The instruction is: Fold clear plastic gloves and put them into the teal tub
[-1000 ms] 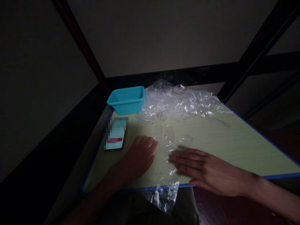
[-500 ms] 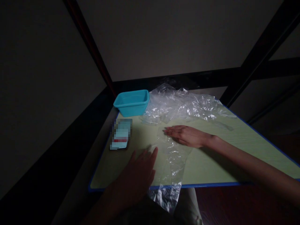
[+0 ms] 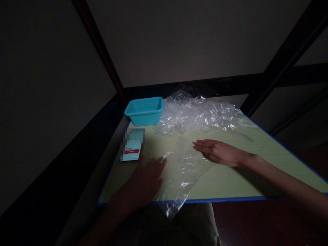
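A clear plastic bag (image 3: 188, 171) lies spread on the pale green table (image 3: 238, 181), its near end hanging over the front edge. My right hand (image 3: 217, 152) rests flat at the bag's right side, fingers stretched out and pointing left. At the bag's left side is my left hand (image 3: 146, 181), palm down with its fingers apart. Neither hand grips anything. Behind the hands, a crumpled heap of clear plastic bags (image 3: 200, 114) covers the back of the table.
A turquoise plastic basin (image 3: 145, 116) stands at the back left, beside the plastic heap. In front of it lies a phone (image 3: 132, 150) with its screen lit and partly blurred out. A blue edge strip (image 3: 230, 200) borders the table, and a wall rises behind it.
My right hand has slid to the right and slightly nearer, my left hand a little to the left. The bag between them is spread wider, and its hanging end has drawn up somewhat.
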Motion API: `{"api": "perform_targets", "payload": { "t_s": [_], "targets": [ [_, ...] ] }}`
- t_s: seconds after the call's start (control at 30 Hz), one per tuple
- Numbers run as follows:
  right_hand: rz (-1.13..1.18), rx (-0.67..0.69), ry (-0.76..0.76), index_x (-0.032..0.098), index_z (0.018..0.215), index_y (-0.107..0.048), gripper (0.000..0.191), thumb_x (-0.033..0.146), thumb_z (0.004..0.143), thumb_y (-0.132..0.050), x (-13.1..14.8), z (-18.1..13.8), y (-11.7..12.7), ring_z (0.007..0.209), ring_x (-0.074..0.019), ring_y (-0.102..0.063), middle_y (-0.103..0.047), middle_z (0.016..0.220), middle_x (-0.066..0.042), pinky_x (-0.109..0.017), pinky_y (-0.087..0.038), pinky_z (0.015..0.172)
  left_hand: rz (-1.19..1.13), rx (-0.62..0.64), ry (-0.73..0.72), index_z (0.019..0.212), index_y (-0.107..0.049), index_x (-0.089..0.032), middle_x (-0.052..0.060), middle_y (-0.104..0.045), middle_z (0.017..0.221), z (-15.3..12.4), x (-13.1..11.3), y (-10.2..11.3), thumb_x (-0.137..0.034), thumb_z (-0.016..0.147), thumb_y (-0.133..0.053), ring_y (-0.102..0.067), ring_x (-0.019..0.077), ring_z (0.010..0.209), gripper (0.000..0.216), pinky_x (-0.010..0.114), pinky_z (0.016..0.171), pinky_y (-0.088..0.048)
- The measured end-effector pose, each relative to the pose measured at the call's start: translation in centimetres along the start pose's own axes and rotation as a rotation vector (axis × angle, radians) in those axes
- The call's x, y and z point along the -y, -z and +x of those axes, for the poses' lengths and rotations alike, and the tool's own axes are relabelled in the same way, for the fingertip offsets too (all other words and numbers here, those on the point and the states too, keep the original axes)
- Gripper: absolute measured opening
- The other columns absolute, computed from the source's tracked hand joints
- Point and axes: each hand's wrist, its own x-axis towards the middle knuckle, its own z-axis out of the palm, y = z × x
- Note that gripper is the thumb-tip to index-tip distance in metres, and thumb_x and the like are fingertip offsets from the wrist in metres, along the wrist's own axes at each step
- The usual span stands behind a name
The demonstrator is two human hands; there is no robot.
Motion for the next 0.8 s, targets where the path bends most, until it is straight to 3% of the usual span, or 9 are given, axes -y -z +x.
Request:
{"api": "perform_targets", "payload": {
  "t_s": [0.2, 0.43, 0.63, 0.8],
  "targets": [
    [-0.077, -0.027, -0.084, 0.011, 0.133, -0.045, 0.044, 0.02, 0.091, -0.034, 1.4, -4.2, 0.3, 0.122, -0.0256, -0.048, -0.049, 0.135, -0.015, -0.047, -0.043, 0.099, 0.031, 0.019, -0.04, 0.137, -0.032, -0.013, 0.015, -0.04, 0.141, 2.4, 1.0, -0.3, -0.017, 0.087, -0.038, -0.034, 0.0291, 0.132, 0.051, 0.056, 0.106, -0.022],
    [-0.124, -0.053, -0.176, 0.015, 0.133, -0.046, 0.045, 0.02, 0.089, -0.034, 1.8, -7.0, 1.2, 0.113, -0.0269, -0.056, -0.055, 0.129, -0.013, -0.049, -0.047, 0.093, 0.087, -0.126, -0.131, 0.134, -0.037, -0.012, 0.015, -0.04, 0.141, 6.2, 2.5, -0.6, -0.017, 0.088, -0.04, -0.034, 0.0274, 0.132, 0.047, 0.05, 0.108, -0.023],
    [-0.133, -0.095, -0.195, 0.009, 0.133, -0.044, 0.046, 0.022, 0.09, -0.032, 0.7, -4.1, 1.7, 0.117, -0.0282, -0.053, -0.052, 0.132, -0.017, -0.048, -0.047, 0.093, 0.086, -0.25, -0.219, 0.131, -0.042, -0.009, 0.017, -0.034, 0.145, 5.6, 0.7, -0.8, -0.021, 0.09, -0.043, -0.028, 0.0263, 0.135, 0.042, 0.044, 0.109, -0.025],
    [-0.121, -0.084, -0.184, 0.008, 0.135, -0.041, 0.047, 0.03, 0.095, -0.028, 0.3, 0.0, 0.0, 0.127, -0.0266, -0.042, -0.046, 0.137, -0.017, -0.045, -0.04, 0.1, 0.078, -0.188, -0.318, 0.138, -0.034, -0.013, 0.016, -0.022, 0.15, 5.4, -1.3, -2.5, -0.038, 0.089, -0.049, -0.016, 0.0314, 0.138, 0.057, 0.05, 0.109, -0.023]
  ]
}}
